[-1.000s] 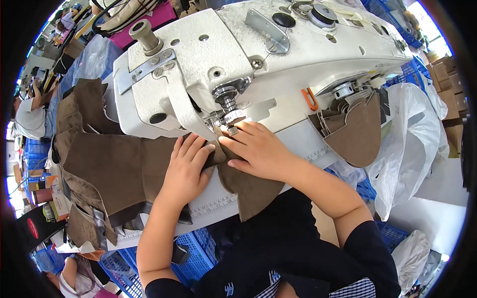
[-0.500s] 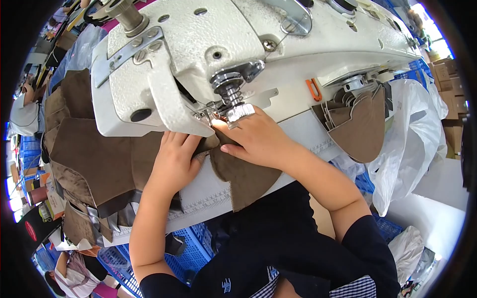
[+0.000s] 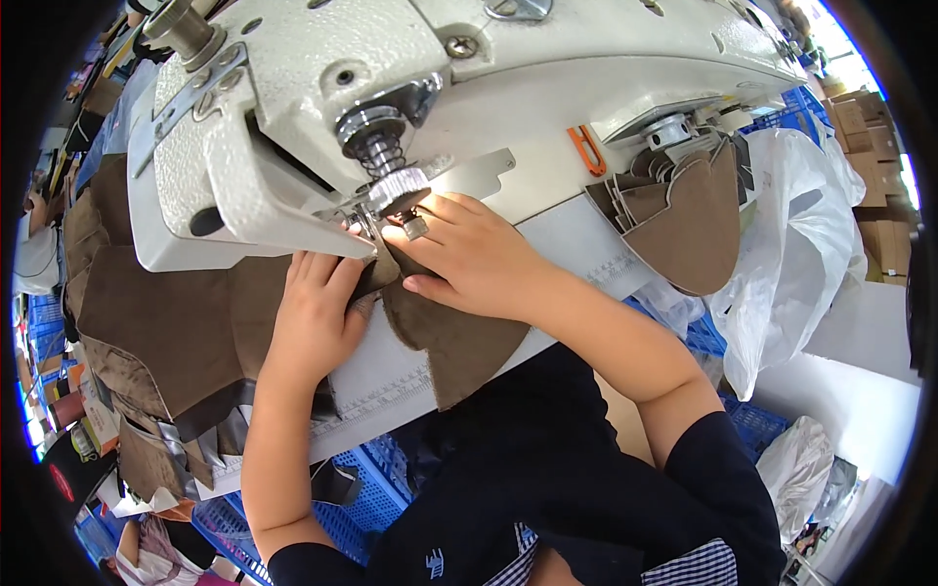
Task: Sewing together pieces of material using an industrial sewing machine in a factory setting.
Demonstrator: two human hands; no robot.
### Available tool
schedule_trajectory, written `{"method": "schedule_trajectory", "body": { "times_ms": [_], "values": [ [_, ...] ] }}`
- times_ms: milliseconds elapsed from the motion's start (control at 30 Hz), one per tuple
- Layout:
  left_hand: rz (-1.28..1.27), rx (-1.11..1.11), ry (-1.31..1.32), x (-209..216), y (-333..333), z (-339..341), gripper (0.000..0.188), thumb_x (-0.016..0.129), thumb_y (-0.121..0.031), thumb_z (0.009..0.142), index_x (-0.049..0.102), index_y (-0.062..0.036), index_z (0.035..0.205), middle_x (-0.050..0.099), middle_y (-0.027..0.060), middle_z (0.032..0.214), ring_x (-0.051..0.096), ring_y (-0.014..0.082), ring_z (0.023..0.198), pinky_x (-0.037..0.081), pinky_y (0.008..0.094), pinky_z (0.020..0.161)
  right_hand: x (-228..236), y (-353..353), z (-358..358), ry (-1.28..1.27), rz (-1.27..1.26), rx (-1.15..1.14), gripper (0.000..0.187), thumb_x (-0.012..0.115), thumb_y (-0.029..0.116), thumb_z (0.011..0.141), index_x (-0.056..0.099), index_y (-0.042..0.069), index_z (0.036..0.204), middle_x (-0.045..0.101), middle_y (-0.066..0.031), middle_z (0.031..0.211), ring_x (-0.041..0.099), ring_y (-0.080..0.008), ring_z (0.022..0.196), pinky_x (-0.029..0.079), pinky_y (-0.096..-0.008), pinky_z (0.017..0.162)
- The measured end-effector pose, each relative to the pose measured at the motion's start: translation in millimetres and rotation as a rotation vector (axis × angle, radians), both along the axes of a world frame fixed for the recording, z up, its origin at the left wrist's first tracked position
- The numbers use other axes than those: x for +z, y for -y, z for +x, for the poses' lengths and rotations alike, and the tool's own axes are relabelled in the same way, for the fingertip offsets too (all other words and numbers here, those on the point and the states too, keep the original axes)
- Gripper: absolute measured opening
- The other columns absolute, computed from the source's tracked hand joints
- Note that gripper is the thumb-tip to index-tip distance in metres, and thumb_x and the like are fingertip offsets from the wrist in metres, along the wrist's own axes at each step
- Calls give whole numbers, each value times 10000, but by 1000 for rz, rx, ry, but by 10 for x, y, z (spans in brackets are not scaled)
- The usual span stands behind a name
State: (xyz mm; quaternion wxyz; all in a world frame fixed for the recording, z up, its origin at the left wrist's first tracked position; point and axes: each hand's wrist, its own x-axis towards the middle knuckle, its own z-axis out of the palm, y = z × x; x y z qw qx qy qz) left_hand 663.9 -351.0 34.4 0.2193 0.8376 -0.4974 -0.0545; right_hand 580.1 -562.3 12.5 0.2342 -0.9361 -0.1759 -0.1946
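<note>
A brown suede-like fabric piece [image 3: 464, 352] lies under the needle area of a white sewing machine [image 3: 293, 73], its curved end hanging toward me over the bed's front edge. My left hand [image 3: 318, 308] has hold of the piece's left part, the fingertips partly hidden beneath the machine head. From the right, my right hand [image 3: 474, 254] grips the same piece close beside the presser foot, thumb apart from the forefinger. A lit spot shows at the needle, but the stitching itself is hidden by fingers and metal parts.
Larger brown fabric pieces [image 3: 161, 322] are heaped left of the machine. Cut brown pieces [image 3: 684, 225] stand stacked at the right, near an orange thread snipper [image 3: 586, 149]. A ruler strip [image 3: 391, 397] edges the table; a white plastic bag [image 3: 782, 244] hangs at right.
The whole view has shifted, so the machine appears farther left and higher. Both hands stay at the needle with the brown piece; the right hand's fingers look more spread beside the presser foot.
</note>
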Motion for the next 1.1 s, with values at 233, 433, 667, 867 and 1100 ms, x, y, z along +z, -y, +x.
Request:
{"method": "schedule_trajectory", "body": {
  "times_ms": [233,433,667,867,1100],
  "values": [
    [47,8,-32,19,-12,32,468,651,-47,690,561,-24,1149,463,166,1366,405,414,1275,305,489,1082,-11,6,-17,-42,-12,-6,475,681,323,800,563,109,1207,584,-64,1047,511,-266,1043,413,-393,928],
    [19,-56,77,82,4,26,446,594,15,670,628,-42,1111,567,120,1172,493,366,1140,390,454,971,53,63,-40,-73,-21,30,451,682,316,793,571,106,1176,558,-103,1124,499,-288,1084,398,-415,953],
    [-43,-59,77,55,24,43,456,571,52,656,686,-89,1075,586,68,1043,521,321,1055,415,421,906,26,91,-51,-65,-14,57,443,679,311,801,565,108,1177,542,-119,1129,483,-294,1127,380,-423,988],
    [-34,-98,173,64,43,31,419,602,19,647,697,-99,1038,585,63,1020,524,320,1049,424,436,896,34,60,-72,-88,-16,30,435,710,275,760,554,96,1125,525,-73,1245,483,-270,1156,375,-401,1009],
    [15,-94,200,70,53,81,400,598,-10,669,686,-91,1051,596,72,1050,539,336,1074,431,445,891,-12,47,3,-21,-10,20,429,684,280,800,564,131,1184,548,-91,1066,494,-286,1066,383,-422,978]
  ]
}}
